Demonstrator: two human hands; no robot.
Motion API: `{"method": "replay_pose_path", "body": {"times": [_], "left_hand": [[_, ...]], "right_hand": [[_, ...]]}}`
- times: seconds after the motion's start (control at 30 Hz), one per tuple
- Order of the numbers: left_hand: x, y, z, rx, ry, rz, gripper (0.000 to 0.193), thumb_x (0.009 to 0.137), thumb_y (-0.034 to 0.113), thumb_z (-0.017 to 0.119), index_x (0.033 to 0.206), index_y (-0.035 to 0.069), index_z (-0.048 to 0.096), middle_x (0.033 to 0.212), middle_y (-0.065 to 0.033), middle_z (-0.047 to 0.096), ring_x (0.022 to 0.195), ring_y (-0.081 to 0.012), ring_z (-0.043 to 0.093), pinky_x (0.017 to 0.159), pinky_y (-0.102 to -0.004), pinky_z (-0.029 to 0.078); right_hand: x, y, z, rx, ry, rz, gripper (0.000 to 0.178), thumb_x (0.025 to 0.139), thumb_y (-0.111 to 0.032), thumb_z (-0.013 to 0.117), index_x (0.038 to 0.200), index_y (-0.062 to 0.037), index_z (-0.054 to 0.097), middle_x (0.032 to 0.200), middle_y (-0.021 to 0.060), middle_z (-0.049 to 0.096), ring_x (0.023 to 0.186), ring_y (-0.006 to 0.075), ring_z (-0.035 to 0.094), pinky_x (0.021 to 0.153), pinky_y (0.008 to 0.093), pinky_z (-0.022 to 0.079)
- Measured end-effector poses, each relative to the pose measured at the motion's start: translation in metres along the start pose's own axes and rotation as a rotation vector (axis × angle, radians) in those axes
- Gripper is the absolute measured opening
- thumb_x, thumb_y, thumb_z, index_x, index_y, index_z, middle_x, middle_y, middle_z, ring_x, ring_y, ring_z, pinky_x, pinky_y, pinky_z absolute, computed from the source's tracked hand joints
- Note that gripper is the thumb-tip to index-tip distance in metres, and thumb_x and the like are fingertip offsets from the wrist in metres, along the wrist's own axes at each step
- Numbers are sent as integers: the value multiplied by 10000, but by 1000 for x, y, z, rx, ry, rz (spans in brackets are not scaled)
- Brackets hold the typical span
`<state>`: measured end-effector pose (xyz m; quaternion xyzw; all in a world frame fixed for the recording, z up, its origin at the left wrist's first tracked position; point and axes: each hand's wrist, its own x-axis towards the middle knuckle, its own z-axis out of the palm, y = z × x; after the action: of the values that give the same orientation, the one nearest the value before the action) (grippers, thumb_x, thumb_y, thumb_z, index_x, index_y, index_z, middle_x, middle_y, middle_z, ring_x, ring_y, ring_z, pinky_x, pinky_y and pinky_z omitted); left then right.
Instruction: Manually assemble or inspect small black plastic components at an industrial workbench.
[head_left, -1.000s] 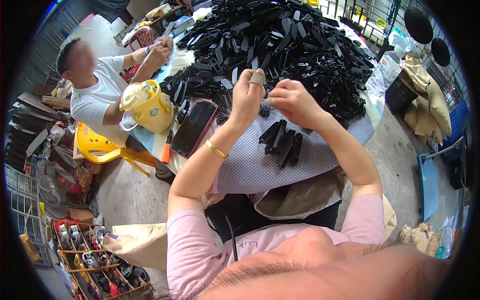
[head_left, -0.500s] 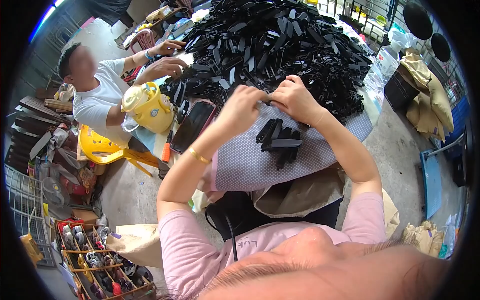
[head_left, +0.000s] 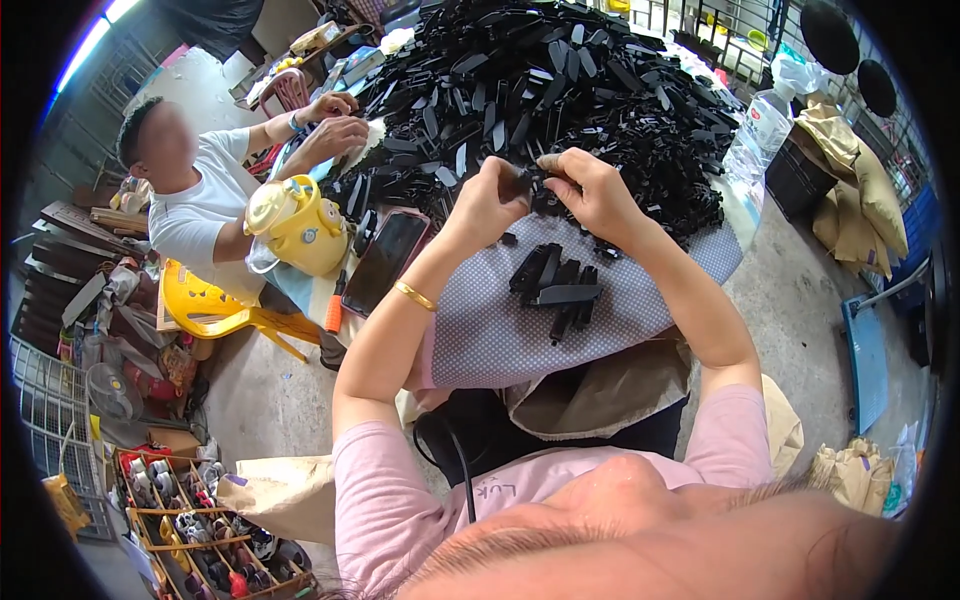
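A large heap of black plastic pieces [head_left: 500, 90], long flat ones and small ones, covers the table in front of me. At its near edge my left hand [head_left: 490, 205] has its fingers curled together among small dark pieces. Close by on the right, my right hand [head_left: 600, 200] bends its thumb and forefinger toward the same spot. What either hand pinches blends into the black heap. Nearer to me, a small pile of long black plastic parts [head_left: 560, 285] lies on the dotted grey cloth [head_left: 480, 345].
Left of my arm lie a phone [head_left: 385, 262], an orange-handled tool [head_left: 335, 308] and a yellow lidded jug [head_left: 305, 225]. Across the left corner a person in a white shirt [head_left: 200, 190] works at the heap. A clear plastic bottle [head_left: 765, 125] stands at the right edge.
My hands have moved apart from where they met and lowered to the heap's near edge. The small pile stays on the cloth. The other person's hands have drawn closer together.
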<state>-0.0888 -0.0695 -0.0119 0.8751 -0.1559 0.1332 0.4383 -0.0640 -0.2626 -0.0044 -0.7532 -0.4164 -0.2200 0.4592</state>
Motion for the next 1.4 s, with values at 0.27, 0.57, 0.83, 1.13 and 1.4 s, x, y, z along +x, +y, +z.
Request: {"method": "replay_pose_path", "body": {"times": [0.27,0.57,0.83,1.13,1.4], "left_hand": [[-5,12,10,-949,-94,-527,271,923,207,413,1131,69,517,858,-21,566,782,-113,533,676,-254,457],[-10,13,12,-1248,-69,-396,257,961,128,405,1148,-39,460,1020,-130,577,928,-220,599,845,-395,516],[-12,20,10,-1050,-8,-390,274,940,165,494,1133,-28,480,1030,-100,588,921,-172,597,810,-313,517],[-14,11,13,-962,39,-299,284,892,188,587,1077,-18,518,932,-56,596,788,-106,572,677,-241,477],[-13,14,17,-634,131,-238,255,855,132,624,1004,-50,523,774,-46,593,575,-71,505,498,-208,411]], "right_hand": [[-4,-3,2,173,-59,137,164,848,-49,608,989,30,582,870,107,645,781,150,644,690,263,513],[-3,-14,1,93,-38,134,183,795,-103,676,924,21,637,783,126,651,703,189,652,624,274,515],[-5,-16,5,57,130,94,170,789,-99,685,902,21,644,759,134,635,661,207,640,574,268,498],[-6,-11,6,86,-54,54,163,777,-74,654,908,18,625,786,149,617,670,268,617,590,306,489],[-9,-10,6,-326,-160,-243,93,791,-50,596,822,16,539,730,129,564,668,277,588,587,345,481]]}}
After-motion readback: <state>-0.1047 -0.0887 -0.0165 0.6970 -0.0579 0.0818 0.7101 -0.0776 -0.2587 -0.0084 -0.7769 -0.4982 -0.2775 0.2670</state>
